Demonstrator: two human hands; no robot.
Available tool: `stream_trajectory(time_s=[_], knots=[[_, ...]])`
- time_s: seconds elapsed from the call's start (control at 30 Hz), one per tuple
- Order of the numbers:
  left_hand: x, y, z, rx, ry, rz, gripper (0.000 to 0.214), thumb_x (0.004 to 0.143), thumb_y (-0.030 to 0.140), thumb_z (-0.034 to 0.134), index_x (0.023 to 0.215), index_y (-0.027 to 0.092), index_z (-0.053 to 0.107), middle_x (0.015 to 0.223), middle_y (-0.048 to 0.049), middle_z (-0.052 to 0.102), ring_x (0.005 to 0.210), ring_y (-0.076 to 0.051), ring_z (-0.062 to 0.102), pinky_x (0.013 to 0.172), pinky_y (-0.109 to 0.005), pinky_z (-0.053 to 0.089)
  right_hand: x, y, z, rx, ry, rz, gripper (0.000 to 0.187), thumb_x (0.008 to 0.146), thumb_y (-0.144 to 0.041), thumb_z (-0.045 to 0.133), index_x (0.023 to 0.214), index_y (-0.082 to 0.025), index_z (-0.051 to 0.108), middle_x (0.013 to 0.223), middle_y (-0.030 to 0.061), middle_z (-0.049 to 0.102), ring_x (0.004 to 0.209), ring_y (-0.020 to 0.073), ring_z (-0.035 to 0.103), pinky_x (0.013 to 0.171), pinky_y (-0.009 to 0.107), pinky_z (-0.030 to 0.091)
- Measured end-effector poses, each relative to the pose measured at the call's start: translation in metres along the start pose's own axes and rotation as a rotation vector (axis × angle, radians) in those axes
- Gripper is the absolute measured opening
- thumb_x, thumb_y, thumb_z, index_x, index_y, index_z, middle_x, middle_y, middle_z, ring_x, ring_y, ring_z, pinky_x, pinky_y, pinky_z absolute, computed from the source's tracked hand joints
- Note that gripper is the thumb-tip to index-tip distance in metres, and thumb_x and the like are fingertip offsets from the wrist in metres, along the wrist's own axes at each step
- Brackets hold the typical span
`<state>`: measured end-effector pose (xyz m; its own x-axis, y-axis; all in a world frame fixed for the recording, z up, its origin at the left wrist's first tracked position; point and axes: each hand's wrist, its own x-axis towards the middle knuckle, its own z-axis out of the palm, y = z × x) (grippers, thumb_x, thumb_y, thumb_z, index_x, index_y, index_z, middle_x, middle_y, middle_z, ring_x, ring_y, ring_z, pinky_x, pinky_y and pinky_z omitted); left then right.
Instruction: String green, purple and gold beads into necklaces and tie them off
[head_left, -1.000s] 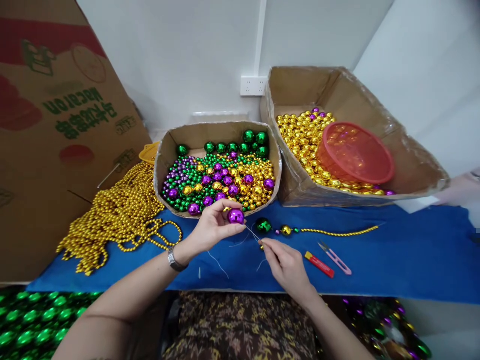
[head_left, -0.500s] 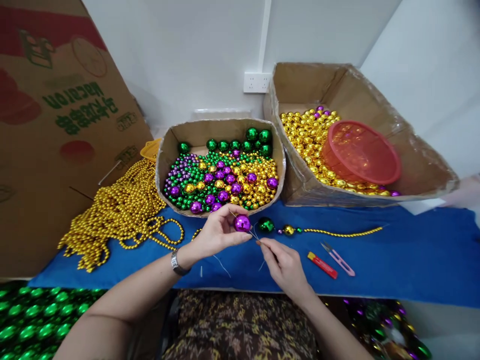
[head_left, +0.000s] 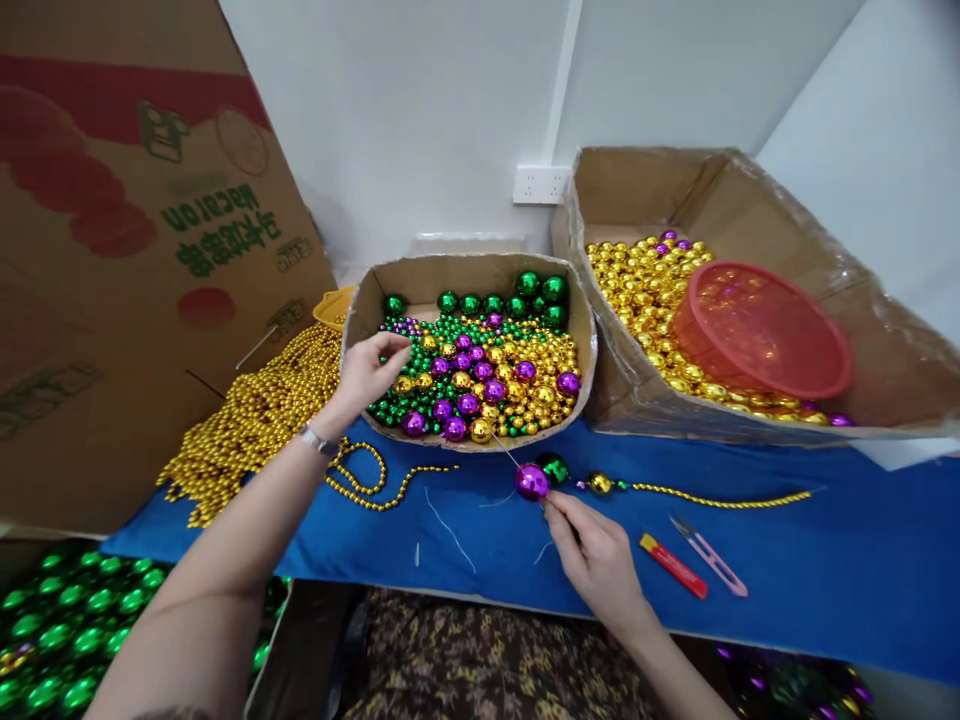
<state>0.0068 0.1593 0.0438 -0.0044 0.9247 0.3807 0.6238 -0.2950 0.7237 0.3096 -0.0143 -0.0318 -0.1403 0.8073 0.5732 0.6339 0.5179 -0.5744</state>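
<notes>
The right hand (head_left: 596, 555) pinches the near right edge of the purple ball (head_left: 532, 482) between thumb and forefinger, above the blue cloth (head_left: 862, 550) and near the small box (head_left: 472, 268). The fingertips cover the contact area. A thin, pale line (head_left: 505, 449) extends from the ball to the far left; whether it is needle or thread cannot be determined.

The left hand (head_left: 371, 372) is over the left part of the small box, fingers curled. Whether its fingertips are pressed together or grip a small bead cannot be determined. The hand conceals some of the mixed beads (head_left: 517, 375) beneath it.

Just beyond the purple ball, and partly concealed by it, is a green ball (head_left: 553, 468). A gold ball (head_left: 600, 483) and a gold strand (head_left: 720, 499) continue to the right. Nearer are a red-and-yellow tool (head_left: 673, 566) and pink-handled snips (head_left: 709, 556).

At far right, a red basket (head_left: 772, 325) hides part of the gold beads (head_left: 637, 290) in the large box (head_left: 645, 185). At left, a printed carton (head_left: 112, 400) is cut off by the frame edge.
</notes>
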Motion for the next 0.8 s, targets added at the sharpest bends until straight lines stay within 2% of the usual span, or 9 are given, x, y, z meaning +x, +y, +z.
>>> stream_trajectory(time_s=[0.1,0.23,0.37,0.47,0.53,0.6,0.67,0.73,0.8], knots=[[0.034,-0.025,-0.007,0.305,-0.079,-0.021,0.018,0.080,0.022,0.062,0.092,0.015,0.071,0.083,-0.0085,0.071,0.074,-0.018,0.061,0.071,-0.030,0.045,0.001,0.001,-0.001,0.005,0.001,0.003,0.018,0.095,-0.022,0.048,0.103,-0.020,0.065,0.084,0.0051,0.074,0.069,0.0174,0.071,0.066,0.027,0.058],[0.050,-0.036,0.003,0.493,-0.250,0.005,0.019,0.078,0.021,0.062,0.093,0.018,0.073,0.089,-0.0093,0.073,0.081,-0.024,0.063,0.076,-0.034,0.044,0.002,0.002,-0.001,-0.003,0.010,0.006,0.018,0.095,-0.022,0.048,0.101,-0.020,0.065,0.085,0.0054,0.074,0.069,0.0174,0.071,0.065,0.027,0.057],[0.054,-0.038,0.019,0.517,-0.386,-0.003,0.019,0.067,0.016,0.071,0.083,0.023,0.075,0.084,-0.0060,0.073,0.084,-0.026,0.064,0.077,-0.033,0.044,0.001,0.003,-0.001,-0.008,0.007,0.025,0.019,0.094,-0.022,0.048,0.101,-0.021,0.066,0.081,0.0043,0.074,0.066,0.0170,0.071,0.064,0.026,0.058],[0.056,-0.038,0.025,0.494,-0.391,-0.007,0.018,0.063,0.011,0.071,0.077,0.023,0.075,0.078,-0.0043,0.071,0.084,-0.025,0.064,0.077,-0.032,0.044,0.000,0.002,-0.001,-0.012,0.005,0.039,0.019,0.094,-0.021,0.049,0.101,-0.020,0.066,0.082,0.0047,0.075,0.068,0.0171,0.071,0.066,0.026,0.059],[0.054,-0.032,0.025,0.451,-0.351,-0.009,0.015,0.065,0.013,0.071,0.077,0.021,0.074,0.076,-0.0043,0.071,0.083,-0.024,0.063,0.076,-0.031,0.045,0.000,0.002,-0.002,-0.015,0.008,0.036,0.019,0.094,-0.021,0.049,0.101,-0.020,0.066,0.084,0.0049,0.075,0.070,0.0172,0.072,0.067,0.027,0.059],[0.044,-0.019,0.024,0.229,-0.257,-0.048,0.014,0.067,0.020,0.072,0.081,0.019,0.072,0.077,-0.0043,0.070,0.077,-0.020,0.062,0.071,-0.029,0.046,0.000,0.002,-0.003,-0.014,0.016,0.027,0.019,0.094,-0.019,0.049,0.101,-0.020,0.066,0.085,0.0049,0.075,0.071,0.0170,0.072,0.068,0.027,0.059],[0.027,0.000,0.024,-0.199,-0.178,-0.146,0.023,0.070,0.030,0.073,0.089,0.017,0.070,0.081,-0.0040,0.068,0.070,-0.015,0.061,0.063,-0.026,0.047,0.001,0.001,-0.004,-0.011,0.027,0.018,0.017,0.094,-0.018,0.050,0.101,-0.020,0.066,0.085,0.0052,0.075,0.072,0.0169,0.072,0.070,0.027,0.059],[0.004,0.021,0.028,-0.632,-0.235,-0.276,0.033,0.070,0.037,0.075,0.095,0.017,0.067,0.083,-0.0035,0.067,0.066,-0.012,0.061,0.056,-0.023,0.047,0.003,0.000,-0.004,-0.004,0.036,0.009,0.017,0.093,-0.018,0.051,0.102,-0.019,0.066,0.086,0.0055,0.075,0.073,0.0167,0.072,0.070,0.026,0.058],[-0.020,0.040,0.033,-0.898,-0.334,-0.371,0.034,0.071,0.037,0.077,0.096,0.017,0.066,0.081,-0.0036,0.066,0.066,-0.011,0.062,0.054,-0.021,0.047,0.005,-0.003,-0.003,-0.004,0.040,-0.001,0.017,0.094,-0.019,0.051,0.102,-0.020,0.066,0.086,0.0056,0.075,0.073,0.0168,0.072,0.070,0.026,0.058]])
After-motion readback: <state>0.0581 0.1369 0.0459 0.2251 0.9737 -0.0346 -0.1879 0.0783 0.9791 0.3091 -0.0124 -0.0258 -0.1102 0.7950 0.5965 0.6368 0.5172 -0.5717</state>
